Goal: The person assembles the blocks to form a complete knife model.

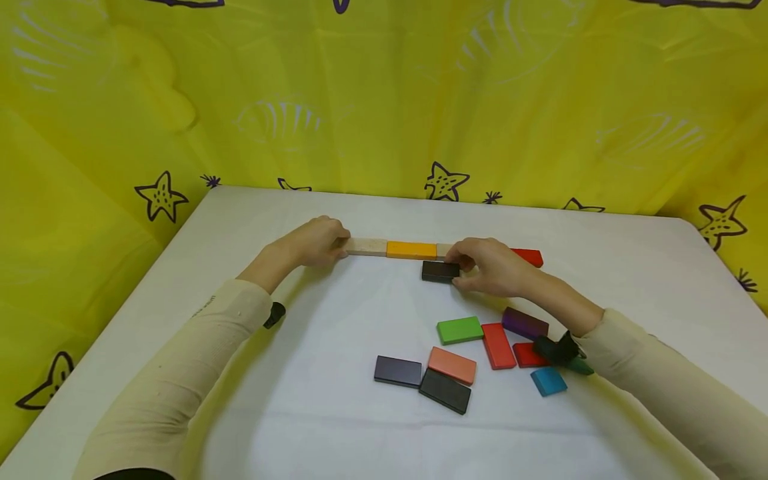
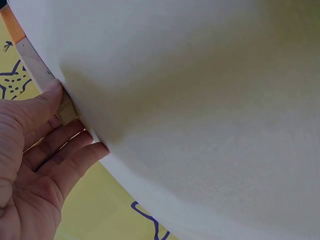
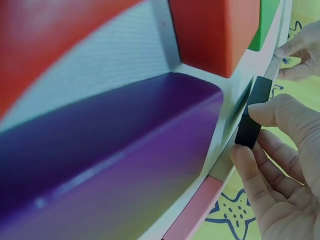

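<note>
A row of blocks lies across the far part of the white table: a plain wood block point(image 1: 367, 247), an orange block point(image 1: 411, 250), another pale block point(image 1: 443, 251) mostly hidden, and a red block point(image 1: 528, 257). At the row's left end, my left hand point(image 1: 318, 241) grips the end of the plain wood block; the left wrist view shows the thumb point(image 2: 54, 95) on its near side, fingers behind. My right hand point(image 1: 495, 268) pinches a black block point(image 1: 437, 271) between thumb and fingers, just in front of the row. In the right wrist view, this black block point(image 3: 260, 90) overlaps the row.
Nearer me lie a green block point(image 1: 459, 331), a purple block point(image 1: 525, 323), two red blocks, a blue block point(image 1: 549, 381), a salmon block point(image 1: 453, 365), and two dark blocks. A green piece shows by the right wrist camera point(image 1: 555, 350). Yellow patterned cloth point(image 1: 384, 100) hangs behind.
</note>
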`<state>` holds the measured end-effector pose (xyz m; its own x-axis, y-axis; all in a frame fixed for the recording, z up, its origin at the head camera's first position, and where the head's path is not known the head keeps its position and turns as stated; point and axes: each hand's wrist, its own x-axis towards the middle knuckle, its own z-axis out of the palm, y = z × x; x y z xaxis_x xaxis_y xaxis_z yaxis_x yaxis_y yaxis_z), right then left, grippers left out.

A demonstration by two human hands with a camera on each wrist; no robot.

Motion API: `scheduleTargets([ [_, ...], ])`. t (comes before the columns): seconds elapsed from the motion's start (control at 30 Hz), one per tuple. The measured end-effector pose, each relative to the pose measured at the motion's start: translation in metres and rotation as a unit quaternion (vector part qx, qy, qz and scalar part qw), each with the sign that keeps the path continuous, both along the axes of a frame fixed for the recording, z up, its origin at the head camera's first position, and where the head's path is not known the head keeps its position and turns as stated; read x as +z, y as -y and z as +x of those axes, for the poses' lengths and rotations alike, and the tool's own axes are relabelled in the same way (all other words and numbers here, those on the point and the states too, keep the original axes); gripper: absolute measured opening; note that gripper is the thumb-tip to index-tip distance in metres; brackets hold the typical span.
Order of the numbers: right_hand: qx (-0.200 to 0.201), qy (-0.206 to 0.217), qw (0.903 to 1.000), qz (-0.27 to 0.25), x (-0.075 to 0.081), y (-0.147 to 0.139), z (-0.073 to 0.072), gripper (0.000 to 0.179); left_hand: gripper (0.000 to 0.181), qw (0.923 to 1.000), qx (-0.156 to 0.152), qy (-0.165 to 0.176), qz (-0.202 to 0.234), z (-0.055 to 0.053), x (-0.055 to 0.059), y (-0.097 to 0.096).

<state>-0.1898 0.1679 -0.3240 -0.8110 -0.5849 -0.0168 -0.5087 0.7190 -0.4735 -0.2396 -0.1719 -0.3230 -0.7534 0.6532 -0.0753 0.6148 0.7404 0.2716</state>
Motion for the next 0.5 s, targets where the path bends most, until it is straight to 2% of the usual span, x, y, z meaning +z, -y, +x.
scheduleTargets([
  [0.23,-0.006,0.001,1.0000,0.006,0.0005,0.0060,-0.0042,0.035,0.017,1.0000,0.001,0.000,-0.009,0.0009,0.0007,-0.0007],
  [0.5,-0.017,-0.027,0.9992,0.026,0.0012,0.0087,-0.0049,0.025,0.016,0.9999,0.003,0.003,-0.009,-0.0003,-0.0004,-0.0011],
])
